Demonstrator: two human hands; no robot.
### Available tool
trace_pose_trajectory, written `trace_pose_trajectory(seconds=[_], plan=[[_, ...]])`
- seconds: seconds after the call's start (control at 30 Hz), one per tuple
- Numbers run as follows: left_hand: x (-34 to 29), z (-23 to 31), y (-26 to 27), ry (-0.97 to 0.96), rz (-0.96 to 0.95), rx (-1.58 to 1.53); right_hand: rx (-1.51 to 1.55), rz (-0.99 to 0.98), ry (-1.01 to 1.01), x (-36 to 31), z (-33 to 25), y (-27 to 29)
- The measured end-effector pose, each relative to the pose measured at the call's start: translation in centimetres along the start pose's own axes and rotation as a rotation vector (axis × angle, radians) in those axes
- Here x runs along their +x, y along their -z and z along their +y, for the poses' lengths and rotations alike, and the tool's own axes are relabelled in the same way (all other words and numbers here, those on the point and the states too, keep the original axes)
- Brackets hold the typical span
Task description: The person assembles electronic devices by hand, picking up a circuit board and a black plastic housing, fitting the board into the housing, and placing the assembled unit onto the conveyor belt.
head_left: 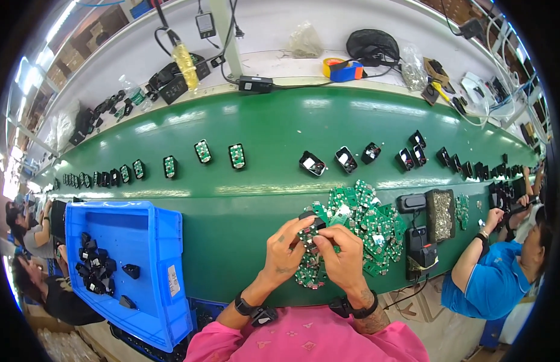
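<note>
Near the front edge of the green bench, both my hands are closed on one small black plastic housing with a circuit board showing at it. My left hand grips it from the left side. Thumb and fingers of my right hand pinch its right side. How far the board sits inside the housing is hidden by my fingers. Just beyond and to the right of my hands lies a big loose pile of green circuit boards, some of it partly covered by my hands.
A blue bin with black housings stands at the left. Across the bench runs a row of black housings, several with green boards. A tray of small metal parts and a black device stand right. Co-workers sit on both sides.
</note>
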State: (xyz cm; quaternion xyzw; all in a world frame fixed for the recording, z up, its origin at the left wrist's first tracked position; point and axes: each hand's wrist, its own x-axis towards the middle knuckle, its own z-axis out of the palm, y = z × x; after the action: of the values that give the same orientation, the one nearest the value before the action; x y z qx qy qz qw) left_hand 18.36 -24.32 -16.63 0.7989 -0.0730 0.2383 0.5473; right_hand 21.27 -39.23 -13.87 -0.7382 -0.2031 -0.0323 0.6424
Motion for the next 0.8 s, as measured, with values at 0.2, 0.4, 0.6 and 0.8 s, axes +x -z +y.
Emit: trace_pose_trajectory(seconds=[0.2, 0.4, 0.6, 0.8], plan=[[-0.2, 0.4, -0.8, 0.107, 0.045, -0.076, -0.026, 0.031, -0.088, -0.1, 0.6, 0.5], [-0.5, -0.3, -0.5, 0.199, -0.010, -0.159, -0.040, -0.027, -0.181, 0.2, 0.4, 0.7], [0.3, -0.2, 0.8, 0.361, -0.135, -0.435, -0.121, -0.003, -0.094, 0.6, 0.2, 0.5], [0.6, -0.3, 0.4, 0.425, -0.080, -0.379, -0.138, 0.018, -0.230, 0.9, 0.7, 0.2]])
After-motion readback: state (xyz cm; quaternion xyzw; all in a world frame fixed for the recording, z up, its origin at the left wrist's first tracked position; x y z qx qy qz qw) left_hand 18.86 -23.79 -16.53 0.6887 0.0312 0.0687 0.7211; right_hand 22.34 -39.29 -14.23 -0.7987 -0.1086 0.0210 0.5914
